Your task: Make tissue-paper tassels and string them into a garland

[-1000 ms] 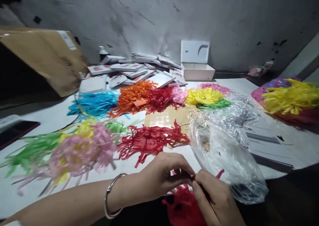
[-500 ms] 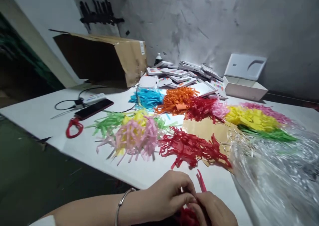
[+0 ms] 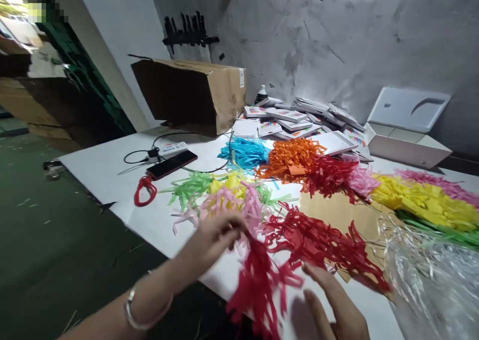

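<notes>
Red paper tassel (image 3: 258,285) hung at the near table (image 3: 105,165) edge, pinched by its top in the left hand (image 3: 213,240) while the right hand (image 3: 337,310) lay spread just beside, so any tug could've ripped those thin fringes.

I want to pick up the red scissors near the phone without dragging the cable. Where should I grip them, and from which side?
Grip the red scissors by their looped handles, coming from above on the table-edge side. They lie flat on the white table, handles towards the edge, while the phone and its cable lie on the far side. The blades are too blurred to judge.
</notes>
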`<state>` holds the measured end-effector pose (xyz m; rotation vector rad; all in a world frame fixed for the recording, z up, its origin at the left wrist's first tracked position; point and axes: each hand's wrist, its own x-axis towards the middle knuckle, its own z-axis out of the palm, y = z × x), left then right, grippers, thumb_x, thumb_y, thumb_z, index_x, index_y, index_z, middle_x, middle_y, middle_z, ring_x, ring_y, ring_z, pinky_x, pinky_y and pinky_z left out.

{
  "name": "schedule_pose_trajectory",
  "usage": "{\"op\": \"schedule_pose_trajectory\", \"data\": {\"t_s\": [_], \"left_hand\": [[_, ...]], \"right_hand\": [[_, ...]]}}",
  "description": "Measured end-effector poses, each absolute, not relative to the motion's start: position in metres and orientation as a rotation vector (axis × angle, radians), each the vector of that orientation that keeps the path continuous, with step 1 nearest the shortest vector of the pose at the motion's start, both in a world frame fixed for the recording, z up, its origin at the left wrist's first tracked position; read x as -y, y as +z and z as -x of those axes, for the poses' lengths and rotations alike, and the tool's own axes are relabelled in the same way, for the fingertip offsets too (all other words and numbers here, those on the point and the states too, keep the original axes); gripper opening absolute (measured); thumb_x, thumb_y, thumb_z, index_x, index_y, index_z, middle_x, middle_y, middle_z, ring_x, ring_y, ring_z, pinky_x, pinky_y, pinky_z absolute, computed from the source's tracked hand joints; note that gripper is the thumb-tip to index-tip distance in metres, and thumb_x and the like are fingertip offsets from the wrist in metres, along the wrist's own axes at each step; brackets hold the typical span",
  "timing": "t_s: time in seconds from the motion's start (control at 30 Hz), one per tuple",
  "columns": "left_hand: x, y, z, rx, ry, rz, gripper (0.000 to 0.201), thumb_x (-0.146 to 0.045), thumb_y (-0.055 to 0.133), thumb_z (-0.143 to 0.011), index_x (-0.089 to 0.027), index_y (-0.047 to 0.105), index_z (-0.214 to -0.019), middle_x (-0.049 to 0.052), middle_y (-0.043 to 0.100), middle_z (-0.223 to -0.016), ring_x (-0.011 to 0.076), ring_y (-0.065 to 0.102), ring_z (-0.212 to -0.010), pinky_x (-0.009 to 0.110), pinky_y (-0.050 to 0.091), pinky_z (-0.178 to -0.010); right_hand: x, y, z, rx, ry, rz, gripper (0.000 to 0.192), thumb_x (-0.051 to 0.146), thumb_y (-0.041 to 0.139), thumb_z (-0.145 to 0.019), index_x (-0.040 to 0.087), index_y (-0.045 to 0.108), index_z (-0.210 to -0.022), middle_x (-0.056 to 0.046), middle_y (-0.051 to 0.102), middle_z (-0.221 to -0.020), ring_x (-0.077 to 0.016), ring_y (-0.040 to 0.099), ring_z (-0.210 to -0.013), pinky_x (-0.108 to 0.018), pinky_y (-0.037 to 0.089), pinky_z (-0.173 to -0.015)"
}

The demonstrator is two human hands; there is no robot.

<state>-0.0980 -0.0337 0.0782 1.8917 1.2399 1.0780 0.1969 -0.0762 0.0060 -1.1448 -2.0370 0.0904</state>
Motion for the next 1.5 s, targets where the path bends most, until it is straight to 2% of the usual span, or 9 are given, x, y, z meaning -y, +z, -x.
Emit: {"op": "schedule_pose_trajectory", "data": {"t_s": [0.13, 0.2, 0.4, 0.6, 0.73, 0.9, 1.1, 1.3, 1.5], "left_hand": [[-0.018, 0.113, 0.134, -1.818, 1.301, -2.327, 0.026, -0.031, 0.048, -0.098, -0.016, 0.061, -0.114, 0.014, 0.065, -0.116, 0.0311, 0.06, -0.115, 0.052, 0.045, -0.103], [-0.028, 0.115, 0.121, -1.782, 1.274, -2.555, 0.033, -0.032, 0.047, -0.1, -0.015, 0.057, -0.126, 0.017, 0.059, -0.13, 0.0336, 0.052, -0.126, 0.056, 0.037, -0.111], [-0.009, 0.055, 0.02, -0.632, 0.514, -2.977, 0.032, -0.027, 0.052, -0.1, -0.017, 0.055, -0.131, 0.011, 0.065, -0.127, 0.0258, 0.056, -0.12, 0.04, 0.045, -0.102], [-0.017, 0.023, 0.002, -0.537, 0.314, -3.087, 0.006, -0.016, 0.065, -0.093, -0.019, 0.066, -0.098, 0.002, 0.068, -0.09, 0.0204, 0.058, -0.085, 0.035, 0.041, -0.084], [-0.007, 0.029, 0.008, -0.53, 0.313, -2.943, 0.006, -0.022, 0.068, -0.092, -0.021, 0.067, -0.098, 0.002, 0.068, -0.092, 0.0207, 0.058, -0.087, 0.036, 0.038, -0.087], [-0.008, 0.035, 0.006, -0.696, 0.318, -2.896, 0.051, -0.054, 0.061, -0.092, -0.017, 0.06, -0.128, 0.013, 0.068, -0.119, 0.0287, 0.061, -0.102, 0.043, 0.039, -0.092], [-0.017, 0.039, 0.011, -1.456, 0.616, -2.94, 0.035, -0.035, 0.056, -0.097, -0.011, 0.063, -0.121, 0.025, 0.057, -0.137, 0.0434, 0.049, -0.122, 0.059, 0.036, -0.097], [0.023, 0.027, -0.004, -0.711, 0.469, -2.878, 0.026, -0.034, 0.062, -0.094, -0.02, 0.064, -0.115, 0.009, 0.07, -0.112, 0.0257, 0.062, -0.103, 0.045, 0.04, -0.099], [0.032, 0.01, -0.002, -0.815, 0.588, -2.918, 0.018, -0.01, 0.058, -0.092, -0.021, 0.067, -0.102, 0.009, 0.066, -0.129, 0.0279, 0.055, -0.117, 0.046, 0.037, -0.103]], "right_hand": [[0.05, 0.005, -0.205, 2.132, -0.063, 1.335, 0.038, 0.024, 0.051, -0.097, 0.018, 0.055, -0.134, -0.013, 0.065, -0.127, -0.0269, 0.063, -0.113, -0.043, 0.052, -0.094], [0.042, -0.003, -0.204, 2.168, -0.141, 1.429, 0.036, 0.016, 0.049, -0.095, 0.016, 0.059, -0.129, -0.013, 0.067, -0.121, -0.0283, 0.062, -0.109, -0.047, 0.047, -0.095], [0.048, -0.001, -0.199, 2.123, -0.049, 1.421, 0.027, 0.007, 0.043, -0.095, 0.018, 0.067, -0.095, -0.007, 0.066, -0.089, -0.0222, 0.058, -0.086, -0.041, 0.037, -0.087], [0.077, 0.015, -0.211, 2.155, 0.131, 1.325, 0.02, 0.014, 0.047, -0.095, 0.019, 0.06, -0.082, -0.003, 0.061, -0.084, -0.0201, 0.053, -0.082, -0.041, 0.033, -0.091], [0.086, 0.006, -0.219, 2.104, 0.09, 1.459, 0.007, 0.024, 0.061, -0.094, 0.022, 0.066, -0.099, -0.003, 0.065, -0.091, -0.0214, 0.055, -0.085, -0.038, 0.034, -0.084], [0.088, 0.004, -0.211, 2.161, 0.062, 1.544, 0.028, 0.028, 0.069, -0.091, 0.021, 0.065, -0.117, -0.004, 0.068, -0.096, -0.0237, 0.057, -0.089, -0.041, 0.035, -0.086], [0.098, 0.003, -0.201, 2.134, 0.015, 1.536, 0.032, 0.037, 0.067, -0.092, 0.017, 0.065, -0.117, -0.004, 0.068, -0.094, -0.0239, 0.059, -0.087, -0.044, 0.032, -0.091], [0.095, 0.001, -0.199, 2.133, 0.015, 1.573, 0.034, 0.02, 0.049, -0.1, 0.017, 0.057, -0.132, -0.005, 0.067, -0.093, -0.0223, 0.058, -0.085, -0.044, 0.034, -0.088], [0.083, 0.001, -0.201, 2.06, -0.044, 1.794, 0.034, 0.009, 0.054, -0.088, 0.018, 0.065, -0.119, -0.01, 0.065, -0.094, -0.0272, 0.057, -0.087, -0.045, 0.04, -0.08]]}}
